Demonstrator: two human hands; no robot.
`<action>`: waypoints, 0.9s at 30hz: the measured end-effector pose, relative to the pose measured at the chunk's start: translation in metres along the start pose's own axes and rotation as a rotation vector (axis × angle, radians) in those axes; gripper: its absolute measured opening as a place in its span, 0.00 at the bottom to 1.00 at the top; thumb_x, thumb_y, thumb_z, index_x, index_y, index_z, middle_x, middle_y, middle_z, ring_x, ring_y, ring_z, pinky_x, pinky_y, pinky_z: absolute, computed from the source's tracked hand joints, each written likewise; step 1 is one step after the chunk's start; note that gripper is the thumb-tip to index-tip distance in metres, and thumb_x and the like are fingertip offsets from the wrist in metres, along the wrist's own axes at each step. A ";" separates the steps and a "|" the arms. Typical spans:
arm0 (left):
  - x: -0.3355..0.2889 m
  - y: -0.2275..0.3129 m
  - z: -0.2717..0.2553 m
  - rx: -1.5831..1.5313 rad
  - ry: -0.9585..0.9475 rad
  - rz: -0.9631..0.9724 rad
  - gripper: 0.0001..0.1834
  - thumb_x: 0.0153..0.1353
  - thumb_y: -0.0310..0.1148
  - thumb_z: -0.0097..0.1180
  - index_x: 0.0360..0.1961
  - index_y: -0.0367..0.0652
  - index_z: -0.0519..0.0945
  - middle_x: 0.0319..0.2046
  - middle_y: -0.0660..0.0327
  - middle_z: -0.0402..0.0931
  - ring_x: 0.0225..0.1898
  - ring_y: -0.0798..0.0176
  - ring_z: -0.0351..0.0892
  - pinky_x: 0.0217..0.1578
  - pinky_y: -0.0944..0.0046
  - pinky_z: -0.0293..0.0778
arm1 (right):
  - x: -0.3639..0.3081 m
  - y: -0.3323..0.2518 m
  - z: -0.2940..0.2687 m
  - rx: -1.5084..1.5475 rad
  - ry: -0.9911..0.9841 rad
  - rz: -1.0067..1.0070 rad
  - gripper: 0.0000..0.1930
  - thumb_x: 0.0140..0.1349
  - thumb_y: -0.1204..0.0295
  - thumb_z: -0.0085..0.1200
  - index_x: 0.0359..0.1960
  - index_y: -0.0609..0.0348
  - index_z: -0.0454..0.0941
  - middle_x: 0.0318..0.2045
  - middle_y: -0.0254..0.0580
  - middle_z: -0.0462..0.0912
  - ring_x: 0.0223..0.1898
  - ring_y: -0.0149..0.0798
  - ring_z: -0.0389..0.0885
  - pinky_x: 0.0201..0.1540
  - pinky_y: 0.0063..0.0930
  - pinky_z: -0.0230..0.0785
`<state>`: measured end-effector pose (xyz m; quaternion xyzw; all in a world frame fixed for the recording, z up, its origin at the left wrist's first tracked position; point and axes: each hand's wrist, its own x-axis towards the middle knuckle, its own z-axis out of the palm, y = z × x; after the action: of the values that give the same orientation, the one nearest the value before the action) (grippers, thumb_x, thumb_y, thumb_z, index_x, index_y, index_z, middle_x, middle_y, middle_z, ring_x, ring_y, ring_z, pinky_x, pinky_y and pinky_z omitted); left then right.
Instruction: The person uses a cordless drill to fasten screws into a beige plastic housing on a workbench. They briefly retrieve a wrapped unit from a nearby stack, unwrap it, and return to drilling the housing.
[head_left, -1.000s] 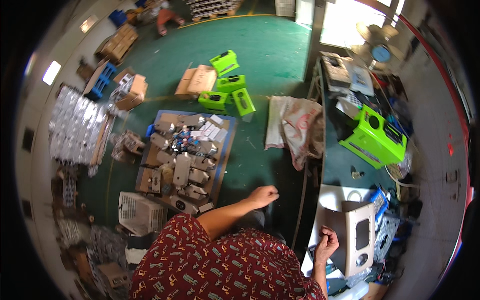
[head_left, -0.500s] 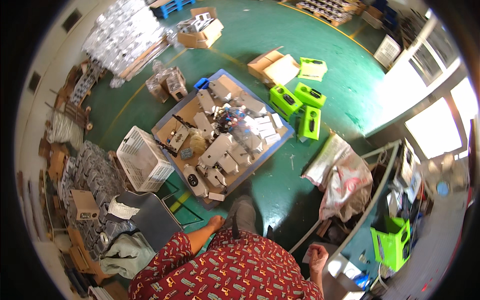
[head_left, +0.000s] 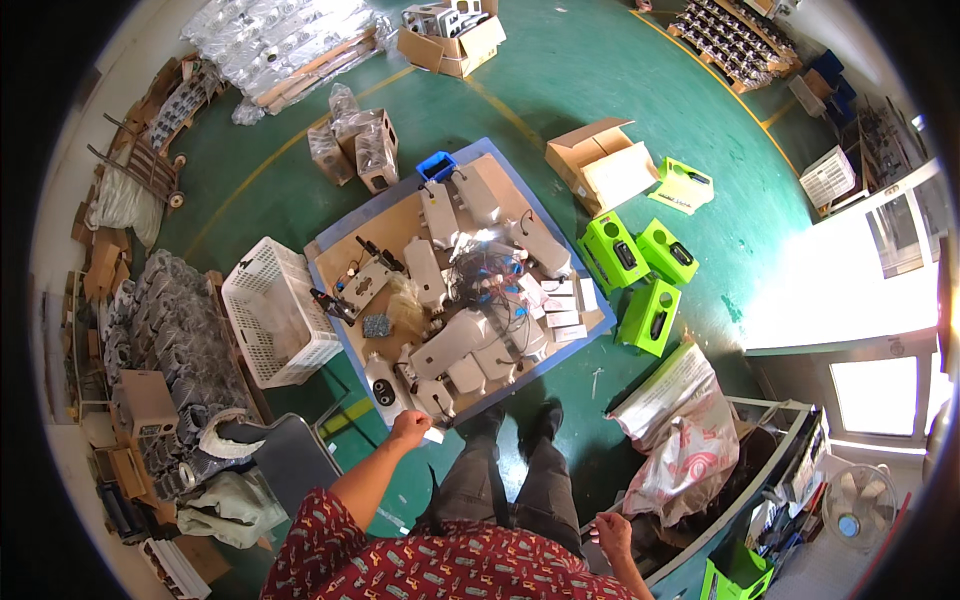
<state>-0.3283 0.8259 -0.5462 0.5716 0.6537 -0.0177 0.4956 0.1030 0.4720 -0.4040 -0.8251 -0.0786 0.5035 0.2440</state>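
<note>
My left hand [head_left: 410,428] is at the near corner of a low table [head_left: 330,238] topped with cardboard and edged in blue. Its fingers are curled in and nothing shows in them; a small white box [head_left: 433,435] lies beside it. Just beyond it is a pale grey housing [head_left: 383,385] with a dark oval opening. More grey housings [head_left: 455,340], a tangle of wires [head_left: 490,275] and white boxes [head_left: 562,304] cover the tabletop. My right hand [head_left: 612,535] hangs at my right side, fingers loosely bent and apart, holding nothing visible. A woven sack [head_left: 680,430] is near it.
A white plastic crate [head_left: 285,320] and a dark chair [head_left: 297,460] stand to the left. Bright green cases [head_left: 650,318] and an open carton [head_left: 598,165] sit on the floor beyond the table's right side. A fan [head_left: 858,510] is at the lower right.
My left hand has reached forward to the table's near corner. My right hand has shifted slightly inward and down. The view has tilted, and both my feet now show by the table.
</note>
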 end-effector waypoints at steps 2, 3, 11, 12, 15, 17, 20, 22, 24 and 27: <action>0.032 0.005 0.001 0.050 0.057 0.104 0.14 0.62 0.41 0.63 0.36 0.41 0.89 0.32 0.50 0.87 0.36 0.50 0.88 0.39 0.53 0.82 | 0.029 -0.020 0.010 0.008 -0.011 -0.002 0.11 0.70 0.73 0.57 0.49 0.67 0.83 0.30 0.42 0.89 0.29 0.31 0.86 0.30 0.26 0.81; 0.056 0.007 0.002 0.081 0.066 0.119 0.13 0.62 0.41 0.63 0.36 0.41 0.89 0.33 0.49 0.87 0.36 0.48 0.89 0.40 0.52 0.82 | 0.050 -0.030 0.019 0.009 -0.009 -0.002 0.11 0.70 0.73 0.57 0.49 0.66 0.84 0.29 0.42 0.88 0.28 0.30 0.86 0.29 0.25 0.80; 0.327 0.037 0.020 0.361 0.262 0.124 0.12 0.64 0.33 0.59 0.48 0.50 0.84 0.38 0.49 0.84 0.45 0.38 0.83 0.44 0.42 0.79 | 0.217 -0.056 0.100 -0.220 -0.087 -0.247 0.10 0.67 0.70 0.61 0.42 0.65 0.87 0.25 0.44 0.87 0.27 0.33 0.87 0.34 0.31 0.78; 0.357 0.038 0.025 0.345 0.314 0.186 0.13 0.65 0.33 0.59 0.51 0.50 0.83 0.42 0.49 0.84 0.48 0.39 0.82 0.47 0.43 0.78 | 0.228 -0.056 0.105 -0.267 -0.083 -0.279 0.08 0.67 0.70 0.62 0.41 0.62 0.87 0.25 0.45 0.87 0.29 0.39 0.89 0.35 0.34 0.78; 0.450 0.040 0.035 0.520 0.267 0.190 0.18 0.67 0.30 0.57 0.58 0.50 0.80 0.52 0.51 0.81 0.57 0.44 0.79 0.57 0.45 0.77 | 0.247 -0.055 0.114 -0.527 -0.079 -0.309 0.07 0.66 0.70 0.62 0.41 0.59 0.86 0.26 0.46 0.87 0.30 0.47 0.89 0.35 0.39 0.79; 0.504 0.038 0.046 0.618 0.289 0.161 0.19 0.67 0.28 0.56 0.59 0.49 0.80 0.51 0.51 0.81 0.57 0.44 0.79 0.56 0.45 0.78 | 0.251 -0.055 0.114 -0.519 0.003 -0.470 0.08 0.68 0.68 0.62 0.41 0.58 0.87 0.29 0.45 0.88 0.30 0.47 0.87 0.33 0.39 0.78; 0.564 0.026 0.066 0.749 0.350 0.146 0.19 0.66 0.27 0.56 0.57 0.50 0.81 0.54 0.53 0.78 0.57 0.44 0.78 0.55 0.45 0.79 | 0.255 -0.059 0.108 -0.540 -0.013 -0.333 0.08 0.68 0.69 0.60 0.43 0.59 0.86 0.38 0.50 0.88 0.40 0.54 0.87 0.44 0.42 0.78; 0.590 0.020 0.077 0.816 0.447 0.158 0.15 0.64 0.27 0.59 0.52 0.48 0.84 0.52 0.52 0.77 0.56 0.43 0.79 0.52 0.46 0.81 | 0.257 -0.064 0.105 -0.524 -0.015 -0.253 0.08 0.68 0.70 0.60 0.44 0.59 0.85 0.41 0.52 0.88 0.44 0.57 0.87 0.48 0.43 0.79; 0.606 0.019 0.085 0.901 0.529 0.148 0.08 0.61 0.27 0.63 0.42 0.44 0.86 0.47 0.51 0.76 0.53 0.44 0.80 0.49 0.48 0.83 | 0.258 -0.070 0.103 -0.485 0.028 -0.289 0.08 0.68 0.71 0.60 0.43 0.60 0.85 0.40 0.52 0.88 0.43 0.56 0.88 0.47 0.42 0.80; 0.606 0.034 0.078 0.909 0.423 -0.028 0.08 0.61 0.30 0.64 0.42 0.44 0.89 0.52 0.50 0.80 0.56 0.46 0.82 0.51 0.50 0.83 | 0.256 -0.077 0.101 -0.457 0.023 -0.335 0.08 0.68 0.70 0.60 0.44 0.60 0.86 0.40 0.53 0.88 0.43 0.56 0.88 0.47 0.43 0.80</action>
<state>-0.1657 1.2345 -0.9722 0.7120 0.6737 -0.1909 0.0528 0.1470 0.6678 -0.6081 -0.8399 -0.3226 0.4158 0.1325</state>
